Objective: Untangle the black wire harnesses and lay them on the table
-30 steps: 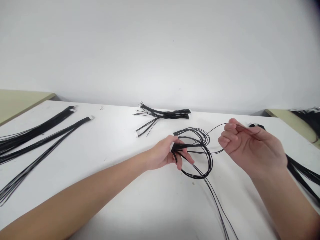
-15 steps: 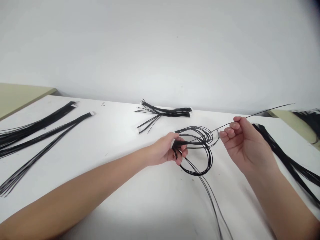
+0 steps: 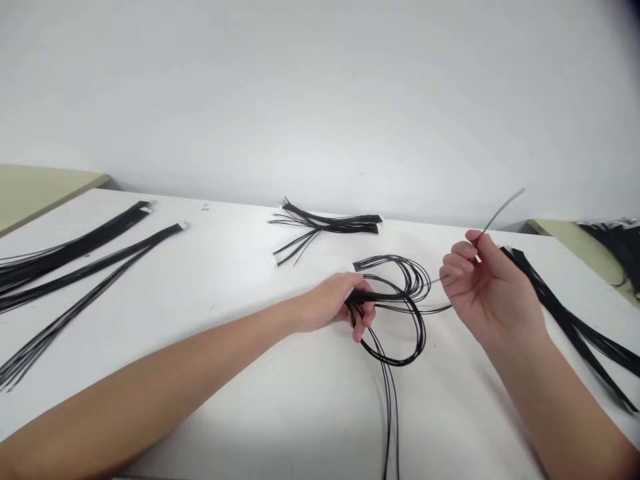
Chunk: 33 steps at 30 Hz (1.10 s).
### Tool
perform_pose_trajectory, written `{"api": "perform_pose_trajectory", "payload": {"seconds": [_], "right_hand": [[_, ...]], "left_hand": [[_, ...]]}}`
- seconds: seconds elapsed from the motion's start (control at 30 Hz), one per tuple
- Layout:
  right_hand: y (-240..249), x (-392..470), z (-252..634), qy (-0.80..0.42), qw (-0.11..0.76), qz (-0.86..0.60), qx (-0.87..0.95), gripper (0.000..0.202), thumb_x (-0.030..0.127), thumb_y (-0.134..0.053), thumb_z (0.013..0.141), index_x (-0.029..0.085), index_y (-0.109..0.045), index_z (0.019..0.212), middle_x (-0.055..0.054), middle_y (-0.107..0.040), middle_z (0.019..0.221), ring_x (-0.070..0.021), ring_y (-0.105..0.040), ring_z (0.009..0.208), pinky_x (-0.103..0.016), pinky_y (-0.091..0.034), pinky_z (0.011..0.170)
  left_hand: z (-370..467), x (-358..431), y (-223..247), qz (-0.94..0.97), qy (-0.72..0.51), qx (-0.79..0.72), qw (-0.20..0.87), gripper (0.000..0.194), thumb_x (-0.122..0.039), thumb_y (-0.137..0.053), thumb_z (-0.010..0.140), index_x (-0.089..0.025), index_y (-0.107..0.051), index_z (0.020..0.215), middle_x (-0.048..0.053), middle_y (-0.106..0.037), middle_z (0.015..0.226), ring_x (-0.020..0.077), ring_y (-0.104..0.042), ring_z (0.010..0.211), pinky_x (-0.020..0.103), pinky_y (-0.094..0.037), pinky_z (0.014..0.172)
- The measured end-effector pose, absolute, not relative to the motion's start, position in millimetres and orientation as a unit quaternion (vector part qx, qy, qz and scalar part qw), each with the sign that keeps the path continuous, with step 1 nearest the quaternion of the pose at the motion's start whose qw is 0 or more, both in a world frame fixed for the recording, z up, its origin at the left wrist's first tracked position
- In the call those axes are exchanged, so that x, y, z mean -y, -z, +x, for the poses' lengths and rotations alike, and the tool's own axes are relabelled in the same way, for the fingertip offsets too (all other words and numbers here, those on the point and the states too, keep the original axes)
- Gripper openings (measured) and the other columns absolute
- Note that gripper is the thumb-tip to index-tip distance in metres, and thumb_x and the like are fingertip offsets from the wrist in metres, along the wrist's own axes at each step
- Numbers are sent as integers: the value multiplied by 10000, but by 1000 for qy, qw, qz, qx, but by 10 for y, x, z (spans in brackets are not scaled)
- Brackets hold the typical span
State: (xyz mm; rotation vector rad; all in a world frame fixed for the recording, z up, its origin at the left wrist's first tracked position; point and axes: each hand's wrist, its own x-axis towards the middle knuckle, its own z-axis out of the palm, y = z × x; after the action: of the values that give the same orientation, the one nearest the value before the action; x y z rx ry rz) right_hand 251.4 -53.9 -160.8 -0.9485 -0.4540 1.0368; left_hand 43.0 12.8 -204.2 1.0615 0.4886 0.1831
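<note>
My left hand (image 3: 345, 303) is closed on the connector end of a black wire harness (image 3: 419, 320). Its wires bend round in a loop beyond the fingers, and a few long strands hang down toward the table's near edge. Just behind the loop, another curved bundle of black wires (image 3: 415, 270) with a flat black end rests on the table. To the right, my right hand (image 3: 473, 273) pinches a single thin wire (image 3: 501, 208) between thumb and forefinger. Its free end sticks up past the fingertips; the stretch inside the palm is hidden.
On the white table (image 3: 240, 267), a short black wire bundle (image 3: 335, 223) lies at the back. Long black harnesses with white connectors (image 3: 115, 257) lie at left, more black harnesses (image 3: 565, 313) at right. A wall (image 3: 320, 100) stands behind.
The wire in my right hand shows a shorter end, pointing more steeply upward, and no longer runs taut across the loop. The hanging strands have swung left.
</note>
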Motion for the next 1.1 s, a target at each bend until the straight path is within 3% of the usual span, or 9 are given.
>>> {"api": "perform_pose_trajectory", "payload": {"seconds": [0.1,0.23,0.4,0.63,0.9,1.1], "right_hand": [[1646,606,2494,-370,693,-498,368,55,234,-659,818,208,-695,849,43,-431,572,-56,-366,457,-197,-314,381],[1710,703,2409,-218,583,-520,585,77,191,-675,801,198,-696,728,23,-491,545,-73,-372,486,-242,-305,443],[1668,770,2366,-184,449,-513,708,144,119,-627,818,185,-621,691,31,-488,549,-71,-357,502,-240,-284,451],[1598,828,2373,-177,447,-497,722,191,39,-592,791,179,-572,662,51,-456,535,-56,-330,498,-225,-280,462],[1542,855,2311,-173,453,-481,730,202,6,-573,768,173,-567,654,59,-462,524,-40,-339,483,-201,-278,448],[1522,860,2310,-182,445,-472,739,201,15,-563,771,164,-556,636,52,-452,510,-40,-342,472,-204,-271,438]], "left_hand": [[417,-46,2003,576,-87,-222,782,407,-289,-238,946,-143,-524,696,14,-593,675,122,-579,511,319,-433,702],[403,20,1974,654,-89,-201,724,447,-316,-231,974,-132,-547,717,14,-583,680,111,-575,552,295,-420,699],[382,40,2024,701,-103,-168,685,462,-390,-233,987,-129,-554,781,23,-578,742,112,-577,603,280,-431,689],[357,73,2069,763,-107,-170,614,483,-393,-219,987,-123,-589,834,72,-639,759,155,-558,741,284,-452,699],[341,104,2017,835,-122,-129,521,454,-355,-187,978,-136,-560,840,71,-600,865,156,-537,787,303,-464,780],[312,88,2060,883,-87,-136,441,514,-362,-130,983,-165,-581,836,69,-627,958,160,-538,890,335,-413,964]]}}
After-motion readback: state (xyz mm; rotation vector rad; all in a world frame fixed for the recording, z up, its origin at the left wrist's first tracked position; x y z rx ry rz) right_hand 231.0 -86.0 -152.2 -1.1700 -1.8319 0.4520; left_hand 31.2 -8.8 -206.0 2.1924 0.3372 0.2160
